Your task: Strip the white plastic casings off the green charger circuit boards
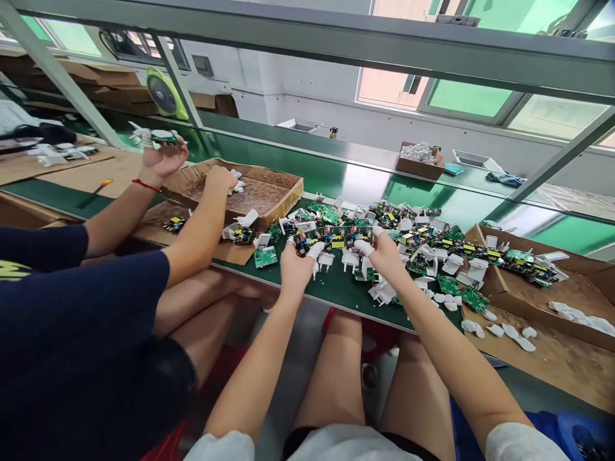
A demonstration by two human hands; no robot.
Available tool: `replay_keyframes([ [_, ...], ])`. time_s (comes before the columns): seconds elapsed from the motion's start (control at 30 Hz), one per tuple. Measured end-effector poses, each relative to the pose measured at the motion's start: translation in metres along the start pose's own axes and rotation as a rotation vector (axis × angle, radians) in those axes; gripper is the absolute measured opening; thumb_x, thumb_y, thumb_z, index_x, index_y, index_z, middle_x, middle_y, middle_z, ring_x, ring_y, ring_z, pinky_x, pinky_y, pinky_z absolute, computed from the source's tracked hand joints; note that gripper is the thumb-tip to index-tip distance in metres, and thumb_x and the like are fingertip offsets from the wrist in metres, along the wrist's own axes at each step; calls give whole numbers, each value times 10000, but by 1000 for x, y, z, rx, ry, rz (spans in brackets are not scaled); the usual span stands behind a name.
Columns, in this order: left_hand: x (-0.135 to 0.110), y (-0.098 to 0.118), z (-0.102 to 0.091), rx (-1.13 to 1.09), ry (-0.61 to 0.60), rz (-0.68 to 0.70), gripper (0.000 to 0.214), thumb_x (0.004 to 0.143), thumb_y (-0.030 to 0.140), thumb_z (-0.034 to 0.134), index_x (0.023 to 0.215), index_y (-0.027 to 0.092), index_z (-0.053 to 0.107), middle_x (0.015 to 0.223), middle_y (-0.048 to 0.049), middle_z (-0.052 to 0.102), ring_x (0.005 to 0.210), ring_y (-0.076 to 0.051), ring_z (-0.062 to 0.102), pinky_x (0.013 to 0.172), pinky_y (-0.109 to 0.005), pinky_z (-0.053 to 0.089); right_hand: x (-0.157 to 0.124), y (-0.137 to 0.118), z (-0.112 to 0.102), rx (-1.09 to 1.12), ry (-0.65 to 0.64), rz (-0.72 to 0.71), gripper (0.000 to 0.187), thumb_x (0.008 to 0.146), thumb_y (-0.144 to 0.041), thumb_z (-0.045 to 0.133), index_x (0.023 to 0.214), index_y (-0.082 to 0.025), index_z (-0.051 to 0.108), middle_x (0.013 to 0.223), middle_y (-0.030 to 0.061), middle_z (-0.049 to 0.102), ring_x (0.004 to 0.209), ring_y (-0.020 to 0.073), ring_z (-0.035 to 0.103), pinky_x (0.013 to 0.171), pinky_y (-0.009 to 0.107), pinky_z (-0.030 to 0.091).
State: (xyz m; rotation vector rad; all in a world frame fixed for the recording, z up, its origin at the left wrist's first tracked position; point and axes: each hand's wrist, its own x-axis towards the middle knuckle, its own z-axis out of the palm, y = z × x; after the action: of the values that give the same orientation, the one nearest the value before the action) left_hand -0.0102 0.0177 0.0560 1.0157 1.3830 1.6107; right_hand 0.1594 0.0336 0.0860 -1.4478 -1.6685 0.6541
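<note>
Both my hands grip a strip of joined circuit boards [337, 241] at its two ends, just above the green bench top. My left hand [296, 266] is closed on the left end, with white covers on its fingertips. My right hand [383, 253] pinches the right end, its fingertips covered in white too. Yellow and black components show along the strip, and white plug housings [350, 258] hang at its lower edge. Right beside and behind it lies a heap of green boards with white housings [408, 237]. A loose green board [266, 257] rests near my left hand.
At left, a co-worker's hand [166, 157] holds a board with white parts; the other reaches into a cardboard tray [283, 208]. Another cardboard tray [528, 294] stands right, with white pieces [519, 336] before it. A small carton [420, 168] sits behind. A metal frame [307, 38] crosses overhead.
</note>
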Motion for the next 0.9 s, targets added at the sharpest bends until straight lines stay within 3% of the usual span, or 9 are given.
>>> replay_keyframes([
  [0.1,1,11,-19,-119,-204,-226,540,373,400,750,791,135,534,696,-16,604,529,-134,549,479,-233,433,2,0,-9,310,-257,-41,449,577,-559,579,774,-208,380,630,-21,400,607,173,439,564,311,383],
  [0.17,0,13,-26,-130,-250,-291,553,340,411,758,762,132,533,637,-5,585,457,-121,513,402,-207,377,0,-1,-10,372,-326,-35,456,583,-561,577,802,-207,390,654,-17,414,606,168,448,558,309,403],
  [0.23,-2,10,-27,-48,-167,-204,515,386,415,747,764,137,534,665,-18,592,489,-123,519,427,-209,389,-3,-4,-6,223,-254,-39,425,610,-554,565,776,-204,391,640,-13,417,597,172,446,575,321,404],
  [0.33,-5,2,-21,152,31,-28,397,509,394,706,765,153,521,742,-45,604,630,-155,552,591,-260,452,-8,-8,9,-149,-55,-9,354,664,-502,552,716,-204,367,585,-6,411,588,199,448,598,341,384],
  [0.4,-8,-1,-15,236,131,12,331,557,377,686,733,168,498,746,-54,600,695,-181,556,688,-298,451,-9,-12,20,-281,15,16,297,698,-438,546,729,-202,369,588,6,426,602,219,463,600,339,379],
  [0.63,-13,2,-5,376,278,28,296,633,382,646,772,174,489,771,-79,598,730,-212,569,731,-324,447,0,-13,40,-308,33,89,238,766,-355,508,867,-154,431,702,79,503,702,265,512,643,364,405],
  [0.73,-5,3,-16,213,130,-88,368,535,400,708,716,160,495,655,-24,575,555,-142,532,562,-263,458,5,-6,27,-9,-117,152,336,701,-399,578,896,-169,429,762,49,493,625,204,520,652,365,439],
  [0.83,1,8,-29,-127,-121,-279,521,358,411,774,715,144,505,551,37,527,385,-78,450,339,-179,342,6,-4,8,366,-334,174,453,586,-444,660,880,-184,433,786,16,458,574,144,485,537,315,469],
  [0.9,0,13,-34,-254,-175,-354,554,298,386,794,693,139,495,517,54,503,352,-67,439,289,-149,281,5,-6,-2,500,-392,136,459,534,-440,695,827,-188,449,741,-6,434,579,127,454,469,272,461],
])
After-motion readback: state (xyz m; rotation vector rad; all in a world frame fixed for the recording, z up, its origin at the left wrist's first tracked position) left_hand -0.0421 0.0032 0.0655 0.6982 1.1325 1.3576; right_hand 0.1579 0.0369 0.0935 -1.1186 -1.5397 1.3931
